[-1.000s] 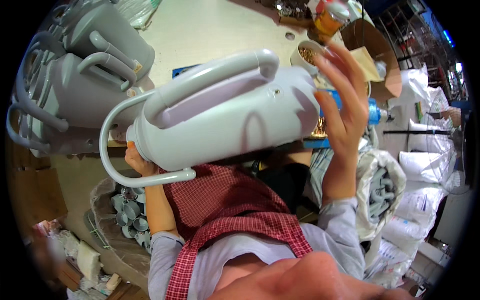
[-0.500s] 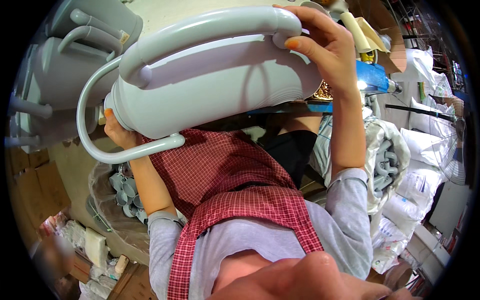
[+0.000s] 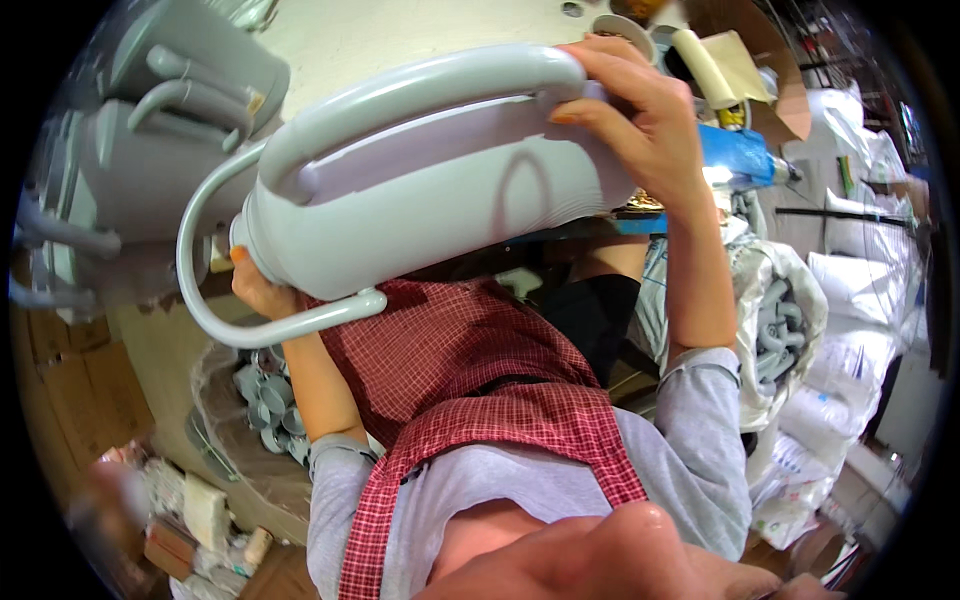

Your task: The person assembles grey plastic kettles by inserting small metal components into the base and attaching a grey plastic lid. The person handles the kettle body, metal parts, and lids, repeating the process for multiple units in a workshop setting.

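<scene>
Hands (image 3: pixel 645 125) set apart grip a pale grey jug (image 3: pixel 430 215) with a glossy curved handle (image 3: pixel 430 90).

The one wide fisheye view comes from the left of two cameras worn on the head, and it looks steeply down over the checked apron (image 3: pixel 490 430). It is upright and unmirrored, so its left is the wearer's left, and the forearms (image 3: pixel 703 290) reach in from below. The left hand (image 3: pixel 262 288), the right hand (image 3: pixel 648 120) and the grey vessel (image 3: pixel 420 220) are close to the lens and span the middle, while the pale worktop (image 3: pixel 400 25) lies beyond them at the top and the white sacks (image 3: pixel 850 335) show farther off at the right, bending along the dark round rim
</scene>
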The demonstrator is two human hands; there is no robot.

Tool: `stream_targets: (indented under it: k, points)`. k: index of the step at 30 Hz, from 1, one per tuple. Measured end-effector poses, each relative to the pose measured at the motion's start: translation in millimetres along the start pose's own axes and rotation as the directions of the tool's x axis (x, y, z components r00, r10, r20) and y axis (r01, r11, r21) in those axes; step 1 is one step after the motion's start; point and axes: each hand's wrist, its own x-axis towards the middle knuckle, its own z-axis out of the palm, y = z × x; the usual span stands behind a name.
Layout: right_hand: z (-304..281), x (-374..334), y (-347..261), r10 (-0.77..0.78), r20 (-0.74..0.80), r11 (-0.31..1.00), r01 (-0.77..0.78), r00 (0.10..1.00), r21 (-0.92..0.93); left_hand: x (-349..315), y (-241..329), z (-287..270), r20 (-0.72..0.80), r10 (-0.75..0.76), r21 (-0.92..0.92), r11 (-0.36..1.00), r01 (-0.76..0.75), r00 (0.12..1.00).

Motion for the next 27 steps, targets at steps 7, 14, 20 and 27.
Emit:
stream_targets:
  k: [7, 14, 20, 27]
  points:
    - [2.8, -7.8, 3.7, -0.009, -0.070, 1.000, 0.010, 0.997, 0.004, 8.7, -20.8, 16.6, 0.052, 0.105, 0.138, 0.984, -0.112, 0.993]
    - [12.2, -13.8, 7.9, -0.023, -0.102, 0.999, 0.021, 0.995, -0.025, -18.6, -2.8, 46.0, 0.123, 0.077, 0.143, 0.985, -0.095, 0.989]
    - [-43.8, -175.2, -32.7, -0.075, -0.541, 0.955, -0.097, 0.837, -0.281, -42.2, 3.0, 82.2, 0.282, 0.052, 0.095, 0.992, -0.082, 0.958]
    - [-185.3, -611.0, -209.2, -0.268, -0.954, 0.166, -0.981, -0.138, 0.095, -69.0, 12.1, 69.4, 0.262, 0.010, 0.151, 0.987, -0.052, 0.965]
